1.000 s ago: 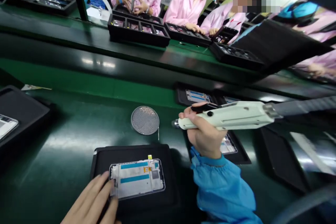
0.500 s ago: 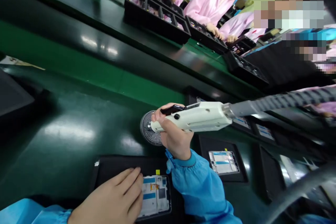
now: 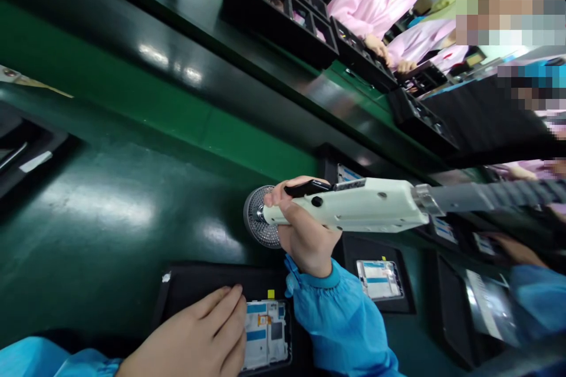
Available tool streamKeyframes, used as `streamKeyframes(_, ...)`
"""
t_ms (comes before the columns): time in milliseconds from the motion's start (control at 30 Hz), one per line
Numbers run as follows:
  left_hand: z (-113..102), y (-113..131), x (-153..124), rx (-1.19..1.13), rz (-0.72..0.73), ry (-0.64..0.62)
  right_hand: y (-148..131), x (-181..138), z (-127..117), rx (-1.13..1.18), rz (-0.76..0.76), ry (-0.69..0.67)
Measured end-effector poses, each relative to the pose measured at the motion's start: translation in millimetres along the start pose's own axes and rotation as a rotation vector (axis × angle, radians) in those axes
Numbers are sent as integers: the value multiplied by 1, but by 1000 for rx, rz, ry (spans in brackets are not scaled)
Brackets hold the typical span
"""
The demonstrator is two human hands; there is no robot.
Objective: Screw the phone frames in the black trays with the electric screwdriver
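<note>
My right hand [image 3: 307,230] grips a cream electric screwdriver [image 3: 358,205] with a black lever, its tip end over a round perforated metal dish [image 3: 254,221]. Whether the tip touches the dish, I cannot tell. Below, a phone frame [image 3: 267,339] with blue strips and a yellow tab lies in a black tray [image 3: 198,277]. Across the frame's left side rests my left hand [image 3: 198,333], its fingers stretched out and close together; they hide that part of the frame.
Another black tray [image 3: 404,300] holding a phone frame [image 3: 379,280] lies to the right. A grey ribbed hose [image 3: 499,195] runs from the screwdriver to the right edge. Co-workers in pink sleeves sit behind black compartment boxes [image 3: 283,29]. At far right reaches a co-worker's blue sleeve [image 3: 537,294].
The view has shifted slightly. My right hand stays at the dish with the screwdriver, whose rear end now sits further right. A co-worker's blue-sleeved arm has come in at the right.
</note>
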State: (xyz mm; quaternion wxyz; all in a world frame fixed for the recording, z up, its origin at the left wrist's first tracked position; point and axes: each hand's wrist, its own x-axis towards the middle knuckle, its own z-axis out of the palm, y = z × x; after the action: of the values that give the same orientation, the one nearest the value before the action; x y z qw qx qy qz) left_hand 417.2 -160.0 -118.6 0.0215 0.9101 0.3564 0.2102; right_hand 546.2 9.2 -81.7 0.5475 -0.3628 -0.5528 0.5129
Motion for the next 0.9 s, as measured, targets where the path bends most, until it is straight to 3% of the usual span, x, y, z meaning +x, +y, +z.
streamKeyframes(233, 2, 1, -2, -27, -9, -15, 4, -1, 1, -35, -25, -17)
streamKeyframes(400, -7, -2, 1, -38, 12, -62, -40, -9, -8, 72, -62, -8)
streamKeyframes(567, -12, -2, 1, -47, -19, -48, -78, -55, -29, 4, -58, -11)
streamKeyframes(700, -10, -1, -1, -48, -14, -51, -75, -87, -32, -24, 39, -105)
streamKeyframes(900, -10, -2, -1, -36, 20, -40, -65, -96, -24, -22, 46, -187)
